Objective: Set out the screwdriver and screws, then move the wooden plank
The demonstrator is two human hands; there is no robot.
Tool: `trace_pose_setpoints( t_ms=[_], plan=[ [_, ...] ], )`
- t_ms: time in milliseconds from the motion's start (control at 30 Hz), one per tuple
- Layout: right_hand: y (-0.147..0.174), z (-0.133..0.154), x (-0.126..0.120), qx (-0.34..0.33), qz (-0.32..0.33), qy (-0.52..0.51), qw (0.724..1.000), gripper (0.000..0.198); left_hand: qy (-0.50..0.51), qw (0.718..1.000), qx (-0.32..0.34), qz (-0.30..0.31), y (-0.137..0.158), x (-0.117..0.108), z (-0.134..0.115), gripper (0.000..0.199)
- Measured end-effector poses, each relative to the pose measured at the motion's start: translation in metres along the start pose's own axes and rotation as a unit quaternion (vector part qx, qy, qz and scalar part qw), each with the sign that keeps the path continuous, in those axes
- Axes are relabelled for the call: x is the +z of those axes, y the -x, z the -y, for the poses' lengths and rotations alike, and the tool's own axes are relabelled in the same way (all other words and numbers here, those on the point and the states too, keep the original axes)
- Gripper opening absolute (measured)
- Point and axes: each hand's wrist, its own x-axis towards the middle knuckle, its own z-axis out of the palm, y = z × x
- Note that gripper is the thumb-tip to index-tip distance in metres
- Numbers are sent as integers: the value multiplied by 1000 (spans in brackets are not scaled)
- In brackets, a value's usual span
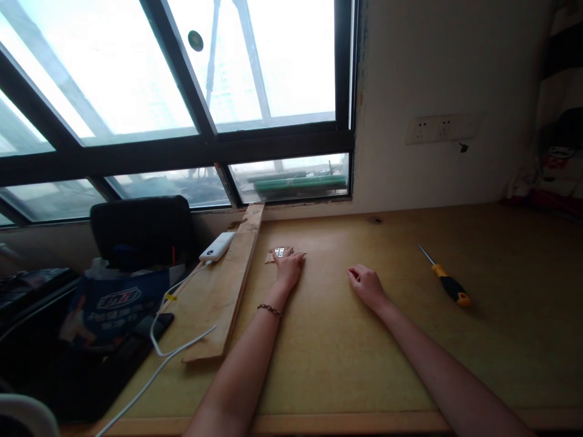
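Observation:
Near the far side of the table, my left hand (pixel 288 268) is closed over a small silver metal hinge (pixel 279 252), with the thumb at its left side. Under the hinge lies a small piece of wood (pixel 269 257), partly covered by the hand. A thin dark tip shows by the fingers on the right, too small to name. My right hand (pixel 368 286) rests on the table with its fingers curled together; whatever they may hold is hidden. Farther right lies a screwdriver (pixel 450 286) with a yellow and black handle, its shaft pointing away; neither hand touches it.
A long wooden board (pixel 228 291) lies left of my left arm, with a white power bank (pixel 217 247) on it. Its white cable (pixel 157 346) trails over the table's left edge. Beyond stand a black chair (pixel 141 227) and a blue bag (pixel 121 303). Wall sockets (pixel 432 127) sit at the back.

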Motion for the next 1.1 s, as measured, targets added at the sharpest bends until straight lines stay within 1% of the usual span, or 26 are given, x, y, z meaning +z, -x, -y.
trace_pose_setpoints(
  t_ms=[133, 200, 333, 467, 567, 600, 667, 700, 767, 867, 1100],
  plan=[
    [1, 0, -1, -1, 0, 1, 1000, 19, 18, 1000, 7, -18, 0, 3, 3, 35],
    [1, -1, -1, -2, 0, 1, 1000, 20, 25, 1000, 8, -14, -1, 7, 4, 39],
    [1, -1, -1, -5, 0, 5, 1000, 20, 45, 999, 5, 23, -2, 12, 6, 31],
    [1, -1, 0, -6, 1, 5, 1000, 20, 66, 998, 9, 21, -2, 9, 5, 23],
    [1, -1, -1, -6, 2, 4, 1000, 20, 62, 998, -17, 8, -2, 5, 5, 16],
    [1, -1, -1, -6, 2, 3, 1000, 20, 58, 998, -33, 1, -2, 4, 6, 17],
    [1, -1, -1, -5, 1, 2, 1000, 20, 53, 997, -60, -9, -1, 2, 9, 23],
    [1, -1, -2, -4, 1, 2, 1000, 20, 55, 997, -60, -8, 0, 1, 12, 27],
    [1, -1, -2, -2, 1, 2, 1000, 19, 67, 997, -38, 6, 1, -2, 17, 30],
    [1, 0, -2, -4, 4, 1, 1000, 19, 87, 996, -10, 29, 2, -5, 24, 25],
    [2, 2, -4, -5, 7, 9, 1000, 20, 118, 992, -22, 43, 1, -6, 27, 15]
  ],
)
